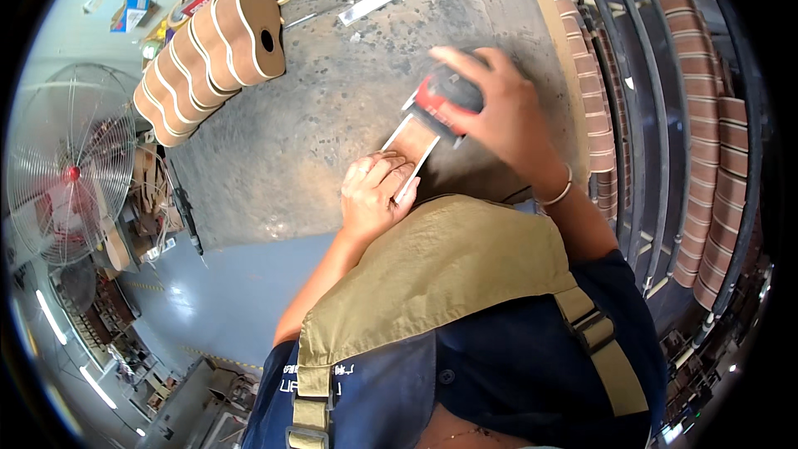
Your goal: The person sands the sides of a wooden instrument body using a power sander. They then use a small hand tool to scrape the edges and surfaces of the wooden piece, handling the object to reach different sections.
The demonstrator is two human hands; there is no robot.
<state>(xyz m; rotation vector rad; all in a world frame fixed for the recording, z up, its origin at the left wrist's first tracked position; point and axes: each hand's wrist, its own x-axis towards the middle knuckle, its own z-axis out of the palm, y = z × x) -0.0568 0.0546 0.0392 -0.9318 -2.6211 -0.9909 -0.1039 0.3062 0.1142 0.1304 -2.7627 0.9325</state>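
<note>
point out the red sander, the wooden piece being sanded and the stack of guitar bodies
red sander [442, 96], head view, red top housing
wooden piece [412, 143], head view, bare brown face
stack of guitar bodies [212, 54], head view, brown side

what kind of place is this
Most likely a woodworking workshop, perhaps making instrument bodies. A stack of wavy wooden bodies lies on a worn bench, racks of similar parts stand on the right, and the right hand runs a red tool over a small workpiece.

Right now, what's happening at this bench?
A person presses a small wooden piece with white edges flat on the grey workbench with the left hand. The right hand grips a red and black power tool on the piece's far end. A stack of wavy wooden bodies lies to the left.
</note>
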